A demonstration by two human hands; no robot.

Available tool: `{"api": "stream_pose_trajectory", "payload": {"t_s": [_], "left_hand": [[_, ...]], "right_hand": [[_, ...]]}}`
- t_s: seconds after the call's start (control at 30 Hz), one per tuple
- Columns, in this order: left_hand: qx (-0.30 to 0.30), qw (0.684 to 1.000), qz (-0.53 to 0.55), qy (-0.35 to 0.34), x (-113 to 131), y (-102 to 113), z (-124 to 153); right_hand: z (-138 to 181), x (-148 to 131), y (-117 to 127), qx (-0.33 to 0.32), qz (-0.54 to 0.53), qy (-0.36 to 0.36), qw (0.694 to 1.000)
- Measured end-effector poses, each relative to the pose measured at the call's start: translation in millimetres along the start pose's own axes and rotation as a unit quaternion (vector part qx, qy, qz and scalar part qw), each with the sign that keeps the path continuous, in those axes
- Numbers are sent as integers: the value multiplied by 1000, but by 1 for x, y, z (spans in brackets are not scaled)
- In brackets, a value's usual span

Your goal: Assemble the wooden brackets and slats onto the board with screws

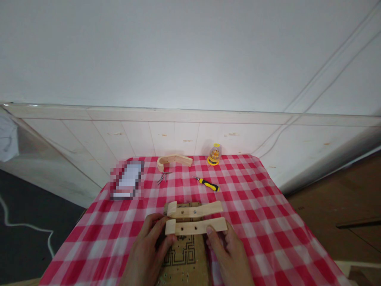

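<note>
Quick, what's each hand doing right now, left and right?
Left hand: closed on the left end of the nearer wooden piece.
Right hand: closed on its right end, thumb on top.

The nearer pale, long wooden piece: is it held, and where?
Yes, the nearer pale, long wooden piece is held at both ends: left grip at its blocky left end, right grip near its right end.

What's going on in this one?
A person is holding a front wooden piece by its ends, left hand on one and right hand on the other, above a patterned board. A similar piece sits just behind it. Farther back on the checked cloth lie a yellow-and-black screwdriver and a curved wooden piece.
</note>
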State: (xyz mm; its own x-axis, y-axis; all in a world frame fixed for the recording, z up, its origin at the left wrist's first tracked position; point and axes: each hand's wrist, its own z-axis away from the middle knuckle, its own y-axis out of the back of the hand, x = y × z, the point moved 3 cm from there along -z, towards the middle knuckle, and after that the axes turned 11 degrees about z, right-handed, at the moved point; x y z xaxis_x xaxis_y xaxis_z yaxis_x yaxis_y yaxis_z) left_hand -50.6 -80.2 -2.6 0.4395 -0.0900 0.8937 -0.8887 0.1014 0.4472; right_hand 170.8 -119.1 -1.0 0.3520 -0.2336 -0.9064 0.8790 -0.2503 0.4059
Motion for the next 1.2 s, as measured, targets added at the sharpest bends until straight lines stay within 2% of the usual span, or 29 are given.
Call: {"api": "stream_pose_trajectory", "payload": {"t_s": [0.83, 1.2], "left_hand": [[4, 1000, -10, 4, 0, 0, 1], [-7, 1000, -2, 27, 1, 0, -1]], "right_hand": [[2, -6, 2, -27, -5, 4, 1000], [-1, -6, 2, -26, 5, 13, 1000]]}}
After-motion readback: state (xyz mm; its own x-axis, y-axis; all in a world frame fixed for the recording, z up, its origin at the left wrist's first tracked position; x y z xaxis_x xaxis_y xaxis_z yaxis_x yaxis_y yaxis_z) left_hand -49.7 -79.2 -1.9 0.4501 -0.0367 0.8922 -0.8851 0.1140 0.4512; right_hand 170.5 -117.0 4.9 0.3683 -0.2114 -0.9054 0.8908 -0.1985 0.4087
